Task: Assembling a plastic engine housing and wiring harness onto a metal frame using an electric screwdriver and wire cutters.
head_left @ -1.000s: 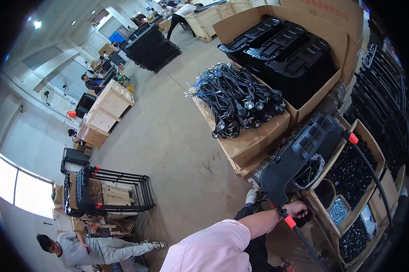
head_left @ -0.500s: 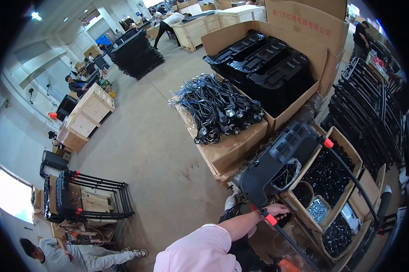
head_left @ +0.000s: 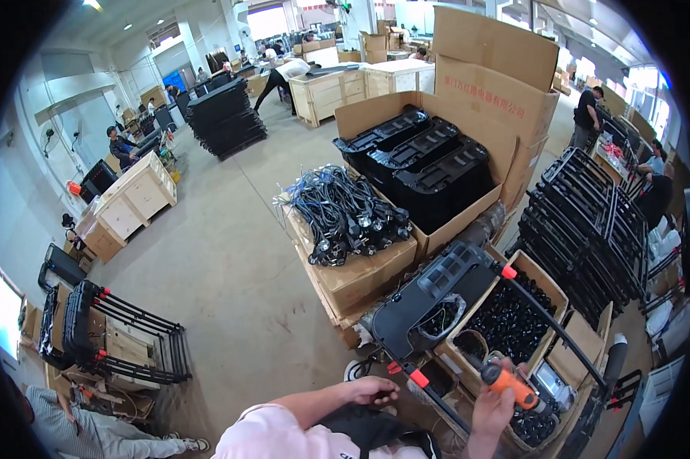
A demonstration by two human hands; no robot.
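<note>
My right hand point(head_left: 492, 413) grips an orange and black power screwdriver point(head_left: 515, 389), lifted over the parts boxes. My left hand point(head_left: 375, 391) is closed, fingers curled in, left of the boxes; what it holds, if anything, is too small to make out. Between the hands runs a black tube frame point(head_left: 550, 318) with red clips, attached to a dark plastic panel point(head_left: 406, 310). Under the frame, a cardboard box point(head_left: 454, 353) holds many small black parts point(head_left: 513, 321). Near the screwdriver, more black parts point(head_left: 534, 428) fill another box.
Ahead, a bundle of black power cords point(head_left: 345, 214) lies on a carton point(head_left: 368, 275). Behind it, a large open carton point(head_left: 467, 206) holds black moulded panels point(head_left: 429, 149). Black tube frames point(head_left: 582, 229) are stacked at right. A person point(head_left: 73, 424) is at lower left.
My left hand has drawn back from beside the boxes, leftward. My right hand has risen with the screwdriver from the lower edge to above the boxes. The view has shifted.
</note>
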